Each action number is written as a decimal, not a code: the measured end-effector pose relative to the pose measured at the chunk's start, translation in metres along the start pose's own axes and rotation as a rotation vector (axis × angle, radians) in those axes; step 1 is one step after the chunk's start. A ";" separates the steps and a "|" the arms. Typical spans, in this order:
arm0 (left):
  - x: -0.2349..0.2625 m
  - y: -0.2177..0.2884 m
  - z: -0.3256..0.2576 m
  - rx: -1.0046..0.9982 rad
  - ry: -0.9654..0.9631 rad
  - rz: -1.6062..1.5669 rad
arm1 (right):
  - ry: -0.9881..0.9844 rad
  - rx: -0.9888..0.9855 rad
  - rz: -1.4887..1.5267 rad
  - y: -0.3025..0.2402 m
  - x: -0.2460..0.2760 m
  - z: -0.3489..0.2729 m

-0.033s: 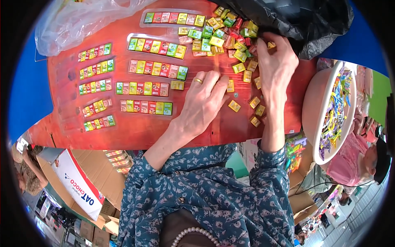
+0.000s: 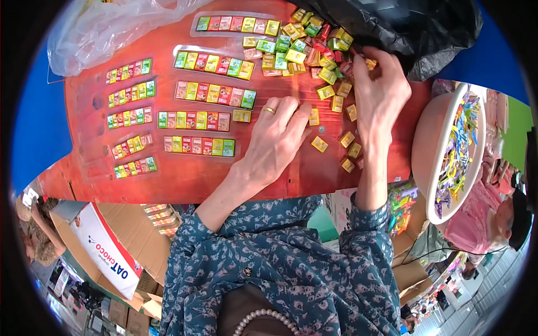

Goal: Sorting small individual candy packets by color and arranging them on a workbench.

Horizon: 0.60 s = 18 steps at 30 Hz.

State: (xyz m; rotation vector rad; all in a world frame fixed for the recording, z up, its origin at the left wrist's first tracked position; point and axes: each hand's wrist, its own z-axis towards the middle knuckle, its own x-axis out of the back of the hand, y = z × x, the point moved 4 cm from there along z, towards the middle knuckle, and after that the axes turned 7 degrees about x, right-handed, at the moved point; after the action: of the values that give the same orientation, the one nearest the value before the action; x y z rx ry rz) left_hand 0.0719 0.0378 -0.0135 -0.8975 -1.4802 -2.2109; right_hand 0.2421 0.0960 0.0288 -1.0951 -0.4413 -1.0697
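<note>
My left hand [image 2: 277, 137], a ring on one finger, rests palm down at the middle of the table. Its fingers are curled, and whatever they may hold is hidden. A small yellow box [image 2: 241, 116] lies left of the knuckles, another yellow box [image 2: 314, 116] just right of the fingers. My right hand [image 2: 381, 84] reaches to the right edge of a heap of tiny coloured boxes [image 2: 297, 55], thumb and fingers apart. An orange box [image 2: 370, 64] shows between them. Clear narrow trays hold rows of such boxes; one tray row [image 2: 193, 120] lies left of my left hand.
Shorter rows [image 2: 131, 117] line the red table's [image 2: 89, 179] left side. A black plastic bag [image 2: 426, 33] lies at the far right, a clear bag [image 2: 84, 39] far left. Right stands a white basin [image 2: 428, 129] of colourful small pieces. An open carton [image 2: 134, 229] is below left. A person in pink [image 2: 473, 215] sits right.
My right hand has shifted slightly to the right at the heap's edge. My left hand has stayed in place.
</note>
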 end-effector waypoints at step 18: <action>0.013 0.005 -0.014 0.071 0.032 0.059 | -0.345 0.083 0.244 -0.038 0.006 -0.097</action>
State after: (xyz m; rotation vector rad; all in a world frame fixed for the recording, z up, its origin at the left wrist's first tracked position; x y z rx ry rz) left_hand 0.0609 0.0236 -0.0054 -0.8675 -1.4887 -2.1075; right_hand 0.1935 0.0064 0.0097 -1.2290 -0.6029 -0.6433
